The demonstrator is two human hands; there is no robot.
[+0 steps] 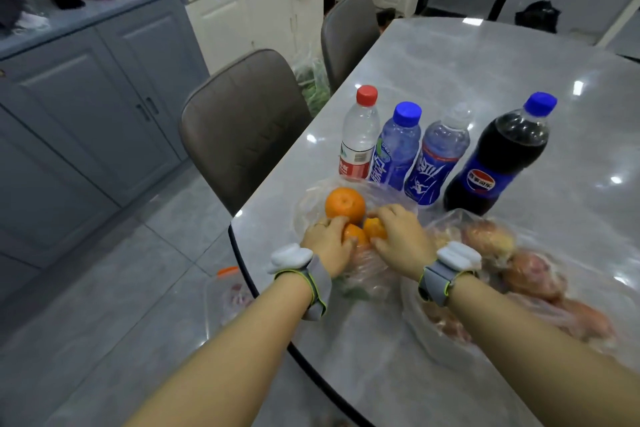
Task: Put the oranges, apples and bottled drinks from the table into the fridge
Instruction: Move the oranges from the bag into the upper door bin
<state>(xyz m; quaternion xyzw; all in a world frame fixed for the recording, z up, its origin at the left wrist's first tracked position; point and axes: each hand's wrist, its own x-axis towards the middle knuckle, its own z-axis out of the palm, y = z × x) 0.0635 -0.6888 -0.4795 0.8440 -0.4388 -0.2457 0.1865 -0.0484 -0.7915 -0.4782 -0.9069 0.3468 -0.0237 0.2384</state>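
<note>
Three oranges lie on a clear plastic bag near the table's left edge. The far orange (345,204) is free. My left hand (327,239) closes over the near orange (354,235), and my right hand (401,236) grips the orange beside it (375,228). Behind them stand a red-capped water bottle (358,139), two blue drink bottles (396,149) (434,158) and a dark cola bottle (498,156). Several apples (530,274) sit in a clear bag at the right, partly under my right forearm.
The grey marble table (485,55) has a dark rim. Two grey chairs (242,121) (349,31) stand along its left side. Grey and white cabinets (104,80) line the far left wall. A plastic bag (225,291) lies on the floor by the table's corner.
</note>
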